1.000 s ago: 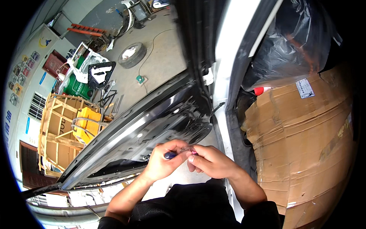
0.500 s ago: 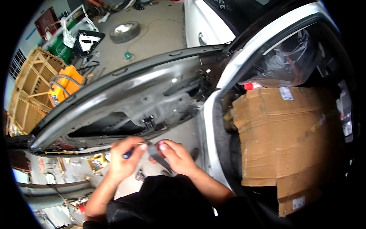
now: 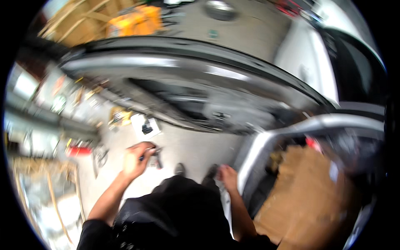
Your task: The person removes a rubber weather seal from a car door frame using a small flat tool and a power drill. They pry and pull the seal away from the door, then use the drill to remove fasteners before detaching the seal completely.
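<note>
My left hand (image 3: 135, 161) is closed round a small tool with a dark blue handle (image 3: 142, 158); blur hides the tool's exact kind. Just beyond its fingers shows a dark grey object with a red tip (image 3: 158, 160), which seems to lie on the floor. My right hand (image 3: 228, 177) hangs low beside the white door sill, apart from the left. Its fingers are smeared by motion, with a pink spot near the tips, and whether they hold anything is unclear. Ahead of both hands stretches an open car door (image 3: 246, 106), its bare metal inner side facing me.
A flattened cardboard sheet (image 3: 306, 196) covers the car's interior at right, beside dark plastic wrapping (image 3: 354, 150). A white sheet with a black item (image 3: 146, 127) and a yellow tray (image 3: 119, 117) lie on the floor. A wooden crate (image 3: 85, 21) and another white car (image 3: 306, 58) stand beyond.
My hands have parted: the right moved down and right, the left stays closed on the tool. The dark strip between them is no longer visible. My view has swung left and down.
</note>
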The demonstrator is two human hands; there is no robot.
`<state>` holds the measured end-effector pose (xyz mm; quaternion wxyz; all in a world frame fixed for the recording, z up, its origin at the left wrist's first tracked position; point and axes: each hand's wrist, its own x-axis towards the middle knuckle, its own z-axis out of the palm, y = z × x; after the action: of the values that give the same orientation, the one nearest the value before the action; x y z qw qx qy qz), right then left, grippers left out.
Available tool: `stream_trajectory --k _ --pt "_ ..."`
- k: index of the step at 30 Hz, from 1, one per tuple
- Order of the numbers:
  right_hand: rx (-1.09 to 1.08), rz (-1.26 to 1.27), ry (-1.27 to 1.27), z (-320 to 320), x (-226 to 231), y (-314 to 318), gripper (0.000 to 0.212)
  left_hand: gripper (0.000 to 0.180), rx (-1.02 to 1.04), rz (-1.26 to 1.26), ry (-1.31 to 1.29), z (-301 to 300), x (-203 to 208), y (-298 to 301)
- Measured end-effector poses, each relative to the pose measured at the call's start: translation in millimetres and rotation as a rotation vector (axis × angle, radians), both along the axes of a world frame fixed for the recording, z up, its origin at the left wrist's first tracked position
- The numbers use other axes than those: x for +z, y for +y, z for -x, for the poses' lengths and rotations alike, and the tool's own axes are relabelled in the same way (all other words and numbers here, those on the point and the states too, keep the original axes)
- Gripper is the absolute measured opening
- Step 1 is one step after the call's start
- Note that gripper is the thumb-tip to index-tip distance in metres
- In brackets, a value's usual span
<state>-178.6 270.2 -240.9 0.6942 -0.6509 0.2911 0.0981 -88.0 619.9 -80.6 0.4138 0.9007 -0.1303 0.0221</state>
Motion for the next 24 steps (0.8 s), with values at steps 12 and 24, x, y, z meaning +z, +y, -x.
stream_trajectory --k 12,24 --pt "0.32 0.149 0.149 -18.7 -84.9 -113.6 0.034 0.011 0.748 0.535 0.494 110.2 -103.6 29.1" --pt "0.785 0.601 -0.315 -58.9 -118.4 -66.9 0.034 0.029 1.033 0.299 0.634 179.4 -166.3 98.1"
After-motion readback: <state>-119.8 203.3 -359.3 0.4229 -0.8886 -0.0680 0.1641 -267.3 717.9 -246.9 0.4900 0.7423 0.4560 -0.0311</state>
